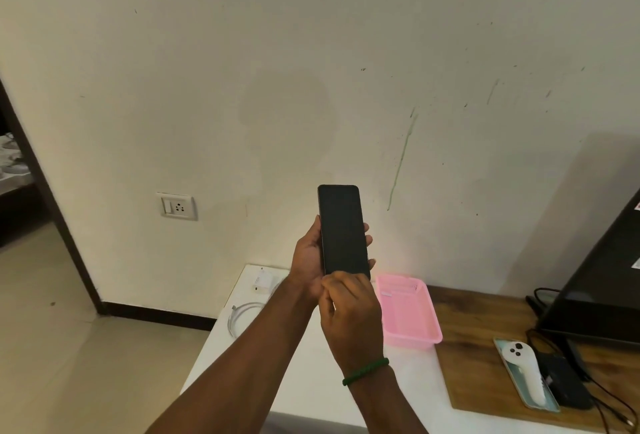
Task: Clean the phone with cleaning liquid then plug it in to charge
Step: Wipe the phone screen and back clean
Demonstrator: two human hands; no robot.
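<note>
A black phone (343, 232) with a dark screen is held upright in front of the wall. My left hand (308, 257) grips it from behind, thumb on its left edge and fingertips showing on the right edge. My right hand (349, 316) is at the phone's bottom end, fingers curled against it; what they pinch there is hidden. A white charger adapter (262, 283) and a coiled white cable (242, 317) lie on the white table (304, 381) below. A wall socket (177, 206) sits low on the wall to the left. No cleaning liquid is in view.
A pink plastic basket (410, 316) stands on the table right of my hands. Further right, a wooden surface (478, 364) carries a second phone (524, 373) lying face down, a black box with cables (564, 381) and a dark screen (602, 281). A doorway opens at the left.
</note>
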